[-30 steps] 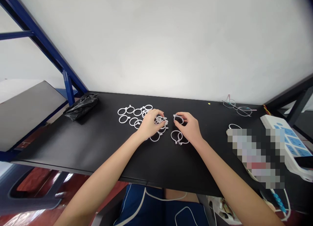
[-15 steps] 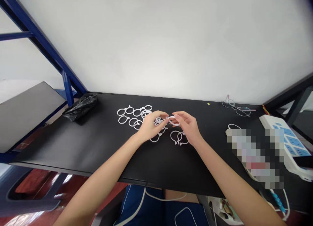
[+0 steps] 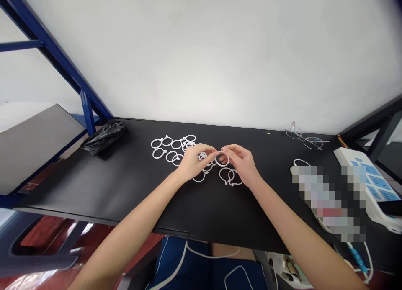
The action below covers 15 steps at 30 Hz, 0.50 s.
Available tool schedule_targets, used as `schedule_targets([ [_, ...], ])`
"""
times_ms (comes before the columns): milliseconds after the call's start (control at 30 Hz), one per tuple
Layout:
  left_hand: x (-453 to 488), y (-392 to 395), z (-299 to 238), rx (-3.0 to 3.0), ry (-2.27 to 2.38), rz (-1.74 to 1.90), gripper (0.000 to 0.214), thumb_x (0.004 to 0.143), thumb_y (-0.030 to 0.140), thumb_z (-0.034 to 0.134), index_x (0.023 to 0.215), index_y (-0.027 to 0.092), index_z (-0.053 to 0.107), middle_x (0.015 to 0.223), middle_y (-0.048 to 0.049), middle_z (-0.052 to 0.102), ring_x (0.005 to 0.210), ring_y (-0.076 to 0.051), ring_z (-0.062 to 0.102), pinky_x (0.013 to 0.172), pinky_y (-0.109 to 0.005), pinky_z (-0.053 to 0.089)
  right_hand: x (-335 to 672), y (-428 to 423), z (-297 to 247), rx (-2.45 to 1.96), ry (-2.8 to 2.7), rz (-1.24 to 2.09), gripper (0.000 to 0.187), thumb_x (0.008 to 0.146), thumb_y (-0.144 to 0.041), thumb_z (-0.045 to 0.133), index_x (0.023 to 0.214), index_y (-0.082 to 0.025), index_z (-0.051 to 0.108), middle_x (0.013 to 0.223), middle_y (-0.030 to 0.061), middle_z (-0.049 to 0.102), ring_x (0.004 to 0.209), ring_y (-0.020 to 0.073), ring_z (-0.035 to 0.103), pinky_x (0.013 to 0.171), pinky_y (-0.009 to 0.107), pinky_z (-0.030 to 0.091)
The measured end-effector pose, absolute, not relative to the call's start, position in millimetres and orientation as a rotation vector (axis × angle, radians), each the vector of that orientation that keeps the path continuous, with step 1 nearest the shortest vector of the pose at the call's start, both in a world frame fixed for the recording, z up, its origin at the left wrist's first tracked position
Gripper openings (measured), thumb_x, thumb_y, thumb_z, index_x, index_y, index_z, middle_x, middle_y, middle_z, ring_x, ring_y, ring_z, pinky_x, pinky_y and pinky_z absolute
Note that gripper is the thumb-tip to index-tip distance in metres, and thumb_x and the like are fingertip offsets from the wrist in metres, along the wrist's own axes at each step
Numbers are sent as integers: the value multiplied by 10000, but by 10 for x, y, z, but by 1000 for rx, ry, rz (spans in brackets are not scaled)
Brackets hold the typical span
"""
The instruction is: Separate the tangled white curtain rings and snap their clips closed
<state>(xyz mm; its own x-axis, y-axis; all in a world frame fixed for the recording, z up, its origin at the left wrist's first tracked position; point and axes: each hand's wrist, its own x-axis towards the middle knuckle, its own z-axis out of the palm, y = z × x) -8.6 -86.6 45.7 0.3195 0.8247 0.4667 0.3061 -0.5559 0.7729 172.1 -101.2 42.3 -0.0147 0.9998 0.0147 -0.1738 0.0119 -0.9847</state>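
Between my hands is one white curtain ring (image 3: 222, 165), held just above the black table. My left hand (image 3: 195, 159) pinches its left upper side, and my right hand (image 3: 240, 161) grips it at the upper right. Several more white rings (image 3: 171, 157) lie loosely to the left, some overlapping. Others sit under and behind my left hand, partly hidden by it. Two overlapping rings (image 3: 225, 175) rest below my right hand. The fingertips cover the top part of the held ring.
On the table's left end lies a crumpled black plastic bag (image 3: 103, 137). Eyeglasses (image 3: 303, 138) rest near the wall at the back right. A white power strip (image 3: 361, 177) and a blurred-out device (image 3: 326, 206) with a cable are at the right. Blue metal frame bars (image 3: 87, 110) rise at the left.
The held ring has turned in my fingers, from tilted and nearly edge-on to a rounder face hanging downward. Both hands have stayed almost in place.
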Motion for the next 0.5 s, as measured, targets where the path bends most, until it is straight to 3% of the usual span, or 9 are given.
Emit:
schedule_targets([
  [233,-94,-836,423,2021,1077,1199,252,891,346,622,725,162,667,663,-8,668,626,-125,590,616,-235,447,1714,-1041,435,-1045,-1255,1218,256,665,-392,843,815,-219,728,856,31,740,850,188,684,825,344,548],
  [500,-100,-848,433,1996,1105,1178,189,876,314,638,766,172,700,704,-8,710,664,-135,641,640,-237,475,1713,-1050,447,-1003,-1365,1316,263,663,-396,841,797,-211,710,897,43,749,880,209,690,840,383,551],
])
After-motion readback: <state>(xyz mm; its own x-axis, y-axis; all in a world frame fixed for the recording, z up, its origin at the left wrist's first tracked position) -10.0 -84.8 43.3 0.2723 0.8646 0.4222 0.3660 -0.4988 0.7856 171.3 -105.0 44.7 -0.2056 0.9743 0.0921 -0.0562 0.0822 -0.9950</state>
